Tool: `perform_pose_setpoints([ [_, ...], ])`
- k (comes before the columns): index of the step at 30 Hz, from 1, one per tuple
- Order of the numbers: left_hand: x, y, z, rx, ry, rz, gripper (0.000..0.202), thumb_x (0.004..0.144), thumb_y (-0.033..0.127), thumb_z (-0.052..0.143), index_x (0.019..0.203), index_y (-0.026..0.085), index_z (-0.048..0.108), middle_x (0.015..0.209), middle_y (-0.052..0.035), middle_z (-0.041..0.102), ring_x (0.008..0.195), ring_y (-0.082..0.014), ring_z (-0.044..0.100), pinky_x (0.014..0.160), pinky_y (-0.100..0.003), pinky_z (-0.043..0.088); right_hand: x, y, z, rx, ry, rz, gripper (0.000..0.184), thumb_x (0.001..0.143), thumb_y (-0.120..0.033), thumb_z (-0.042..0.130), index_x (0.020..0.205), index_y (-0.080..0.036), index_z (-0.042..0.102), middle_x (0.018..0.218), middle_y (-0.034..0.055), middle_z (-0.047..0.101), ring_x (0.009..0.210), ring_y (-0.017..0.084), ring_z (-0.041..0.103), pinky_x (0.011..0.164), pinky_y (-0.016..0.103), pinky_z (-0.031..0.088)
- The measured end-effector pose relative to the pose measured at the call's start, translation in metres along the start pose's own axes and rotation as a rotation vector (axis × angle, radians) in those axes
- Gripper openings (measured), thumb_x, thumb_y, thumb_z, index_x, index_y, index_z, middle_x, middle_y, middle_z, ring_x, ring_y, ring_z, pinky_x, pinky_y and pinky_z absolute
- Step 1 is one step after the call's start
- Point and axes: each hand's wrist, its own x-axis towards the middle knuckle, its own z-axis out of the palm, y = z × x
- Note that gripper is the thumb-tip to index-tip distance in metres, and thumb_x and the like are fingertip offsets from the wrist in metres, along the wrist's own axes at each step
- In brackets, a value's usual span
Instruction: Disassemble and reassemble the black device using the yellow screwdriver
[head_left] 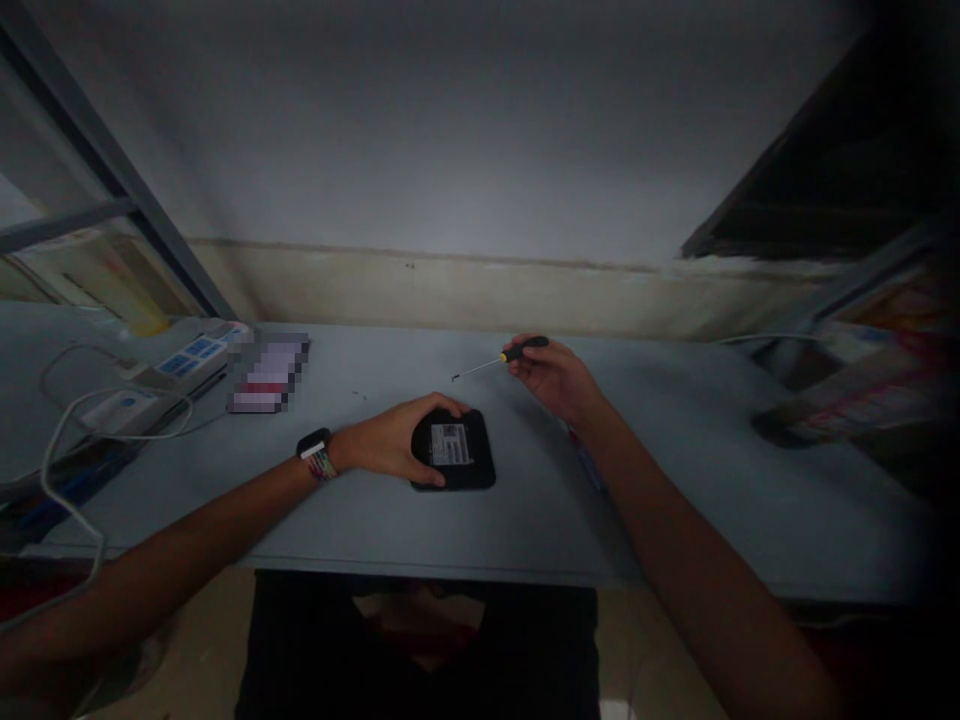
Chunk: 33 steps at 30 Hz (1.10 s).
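Note:
A flat black square box [481, 455] with rounded corners lies on the table, a white printed label [450, 445] on its upper face. My left hand [394, 440] grips it from the left, thumb at the near edge and fingers at the far edge. In my right hand [556, 375] is a screwdriver [517, 353] with a black and yellow handle, held above the table beyond the box. Its thin shaft points left, clear of the box. A tiny dark bit shows at the tip; whether it is a screw I cannot tell.
At the left lie a phone [266, 375] and a white power strip [180, 360] with looping white cables [49, 470]. A blue and red pen-like item [591, 468] rests beside my right forearm. Clear plastic packaging [832, 400] sits at the right. A wall [465, 290] bounds the table's far side.

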Motion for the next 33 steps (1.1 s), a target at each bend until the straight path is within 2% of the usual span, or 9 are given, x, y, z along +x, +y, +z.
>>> perform_pose_setpoints([
  [6, -0.002, 0.002, 0.003, -0.054, -0.011, -0.011, 0.08, 0.075, 0.037, 0.099, 0.138, 0.026, 0.051, 0.162, -0.022, 0.053, 0.151, -0.0367, 0.054, 0.124, -0.06, 0.044, -0.003, -0.002, 0.004, -0.008, -0.014, 0.003, 0.019, 0.073, -0.02, 0.085, 0.091, -0.022, 0.082, 0.095, 0.0042, 0.084, 0.075, 0.015, 0.071, 0.076, 0.03, 0.064],
  [9, -0.001, 0.0, 0.002, -0.114, 0.099, -0.068, 0.057, 0.086, 0.039, 0.091, 0.127, 0.024, 0.055, 0.155, -0.0202, 0.059, 0.148, -0.0335, 0.057, 0.122, -0.058, 0.046, -0.006, -0.003, 0.007, -0.014, -0.022, 0.001, 0.018, 0.073, -0.021, 0.085, 0.09, -0.022, 0.082, 0.095, 0.0035, 0.083, 0.075, 0.015, 0.07, 0.075, 0.03, 0.064],
  [11, 0.001, -0.003, -0.003, -0.146, 0.209, -0.129, 0.036, 0.097, 0.039, 0.081, 0.119, 0.021, 0.059, 0.144, -0.0172, 0.067, 0.139, -0.0289, 0.063, 0.122, -0.055, 0.047, -0.006, -0.003, 0.008, -0.02, -0.027, 0.002, 0.018, 0.072, -0.021, 0.086, 0.089, -0.023, 0.082, 0.094, 0.0029, 0.083, 0.075, 0.015, 0.07, 0.073, 0.029, 0.063],
  [13, 0.004, -0.005, -0.009, -0.158, 0.267, -0.172, 0.026, 0.101, 0.038, 0.075, 0.116, 0.019, 0.065, 0.133, -0.0142, 0.072, 0.13, -0.0253, 0.068, 0.121, -0.053, 0.048, -0.007, -0.003, 0.009, -0.027, -0.032, 0.004, 0.018, 0.072, -0.022, 0.086, 0.089, -0.024, 0.082, 0.094, 0.0026, 0.083, 0.076, 0.015, 0.07, 0.072, 0.029, 0.064],
  [17, 0.01, -0.01, -0.015, -0.201, 0.288, -0.189, 0.027, 0.099, 0.034, 0.076, 0.119, 0.016, 0.072, 0.125, -0.0125, 0.077, 0.12, -0.0237, 0.072, 0.115, -0.049, 0.053, -0.007, -0.001, 0.01, -0.041, -0.046, 0.006, 0.019, 0.072, -0.022, 0.087, 0.09, -0.024, 0.081, 0.097, 0.0032, 0.083, 0.077, 0.016, 0.07, 0.076, 0.031, 0.064],
  [25, 0.009, -0.018, -0.004, -0.285, 0.339, -0.224, 0.028, 0.101, 0.041, 0.074, 0.114, 0.016, 0.076, 0.121, -0.0125, 0.081, 0.112, -0.023, 0.076, 0.104, -0.041, 0.058, -0.007, 0.003, 0.012, -0.057, -0.064, 0.023, 0.023, 0.07, -0.023, 0.09, 0.091, -0.023, 0.082, 0.097, 0.0038, 0.083, 0.077, 0.015, 0.071, 0.075, 0.03, 0.062],
  [33, 0.009, -0.02, -0.004, -0.306, 0.324, -0.225, 0.026, 0.102, 0.04, 0.072, 0.106, 0.015, 0.076, 0.113, -0.0106, 0.082, 0.104, -0.0195, 0.076, 0.097, -0.036, 0.058, -0.007, 0.004, 0.01, -0.11, -0.088, 0.007, 0.022, 0.072, -0.023, 0.09, 0.092, -0.023, 0.082, 0.099, 0.0044, 0.083, 0.077, 0.016, 0.071, 0.074, 0.032, 0.061],
])
